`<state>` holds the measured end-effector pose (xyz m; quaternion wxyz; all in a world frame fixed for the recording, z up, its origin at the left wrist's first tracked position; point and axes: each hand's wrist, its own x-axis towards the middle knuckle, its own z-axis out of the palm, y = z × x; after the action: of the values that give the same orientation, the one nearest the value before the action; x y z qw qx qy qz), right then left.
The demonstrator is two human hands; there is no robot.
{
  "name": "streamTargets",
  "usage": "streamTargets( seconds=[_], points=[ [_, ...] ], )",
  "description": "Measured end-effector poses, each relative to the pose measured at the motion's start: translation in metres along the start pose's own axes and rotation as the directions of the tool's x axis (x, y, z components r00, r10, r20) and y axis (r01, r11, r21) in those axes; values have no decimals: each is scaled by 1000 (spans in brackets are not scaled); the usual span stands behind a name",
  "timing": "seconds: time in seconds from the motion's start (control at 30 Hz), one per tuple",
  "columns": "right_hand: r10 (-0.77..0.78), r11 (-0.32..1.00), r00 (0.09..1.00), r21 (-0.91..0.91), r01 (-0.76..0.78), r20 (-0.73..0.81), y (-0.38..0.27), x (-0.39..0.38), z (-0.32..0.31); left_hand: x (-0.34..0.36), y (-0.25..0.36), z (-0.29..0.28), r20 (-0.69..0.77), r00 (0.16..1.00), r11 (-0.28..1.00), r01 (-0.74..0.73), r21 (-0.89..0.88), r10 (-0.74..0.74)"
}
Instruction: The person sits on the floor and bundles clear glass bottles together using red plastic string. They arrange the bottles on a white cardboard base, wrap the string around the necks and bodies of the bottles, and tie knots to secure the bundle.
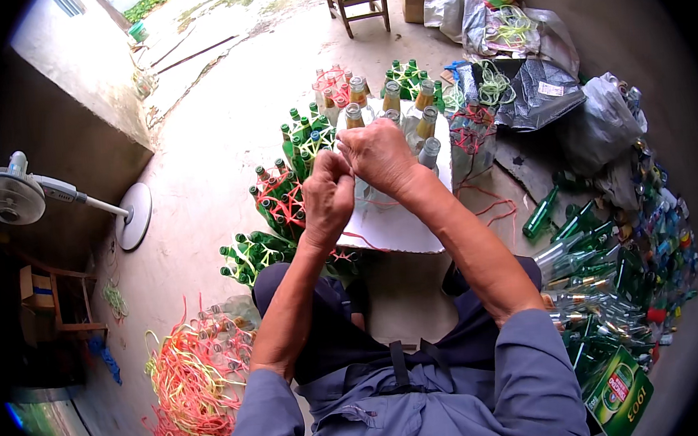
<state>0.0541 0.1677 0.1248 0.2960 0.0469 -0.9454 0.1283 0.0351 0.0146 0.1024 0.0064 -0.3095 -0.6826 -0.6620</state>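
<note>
My left hand (329, 195) and my right hand (381, 154) are close together in front of me, both with curled fingers. What they pinch is hidden behind the fingers. Just beyond them, several clear glass bottles (426, 123) with gold-brown or pale necks stand upright in a group on a white board (408, 234). My right hand covers part of these bottles. A red plastic strap (359, 238) runs along the near side of the board, below my left hand.
Strapped green bottle bundles (286, 202) stand left of the board. Loose bottles (588, 281) lie at right. A heap of red and yellow straps (189, 378) sits at lower left. There are also a fan (15, 195), a wooden chair (360, 0) and plastic bags (600, 124).
</note>
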Motion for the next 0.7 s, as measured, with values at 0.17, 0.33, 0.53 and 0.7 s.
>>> streamTargets(
  seconds=[0.17, 0.33, 0.53, 0.7],
  points=[
    [21, 1000, 999, 19, -22, 45, -3, 3, -7, -12, 31, -2, 1, 1000, 992, -19, 123, 19],
    [24, 999, 998, 44, -26, 56, 0, -1, -7, -54, 41, -8, 41, 999, 996, -14, 88, 10],
    [-84, 995, 989, 51, 91, -121, -11, -17, -12, -103, 48, -17, 54, 978, 975, 205, -90, -201],
    [-261, 958, 957, 90, 273, -125, -52, -51, -52, -127, 69, -27, 108, 945, 937, 320, -139, -307]
  ],
)
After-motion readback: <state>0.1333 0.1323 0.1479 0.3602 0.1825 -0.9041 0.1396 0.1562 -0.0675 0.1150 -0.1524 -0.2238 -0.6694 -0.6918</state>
